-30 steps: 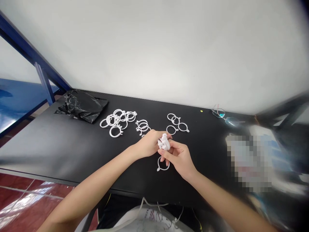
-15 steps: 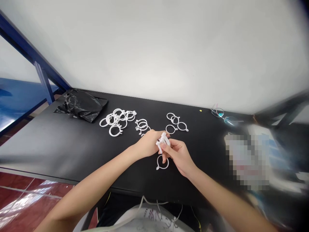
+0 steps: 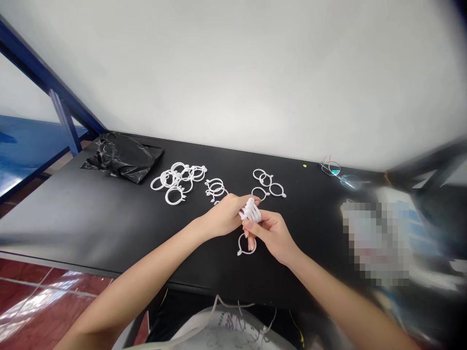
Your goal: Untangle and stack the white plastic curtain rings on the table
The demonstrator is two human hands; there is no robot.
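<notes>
Over the black table, my left hand (image 3: 229, 213) and my right hand (image 3: 270, 234) meet around a bunch of white curtain rings (image 3: 252, 212) with small eyelets. The rings stand side by side between the fingers, nearly edge-on to me. My left fingers are partly hidden behind them, while my right thumb presses on the near side. Just below the hands, a single curtain ring (image 3: 240, 245) lies on the table, my right fingertips in front of part of it. Beyond my left hand is a small group of rings (image 3: 216, 186); another group (image 3: 277, 190) lies beyond my right hand.
A larger pile of rings (image 3: 175, 196) is at the left, beside a crumpled black plastic bag (image 3: 127, 155). Eyeglasses (image 3: 331, 168) lie at the back right, near a blurred-out packet (image 3: 375, 243). A white wall (image 3: 255, 87) rises behind the black table (image 3: 109, 223).
The rings in my hands are now lined up closer together, where they were more spread before. My hands have barely moved, and the rings on the table lie as before.
</notes>
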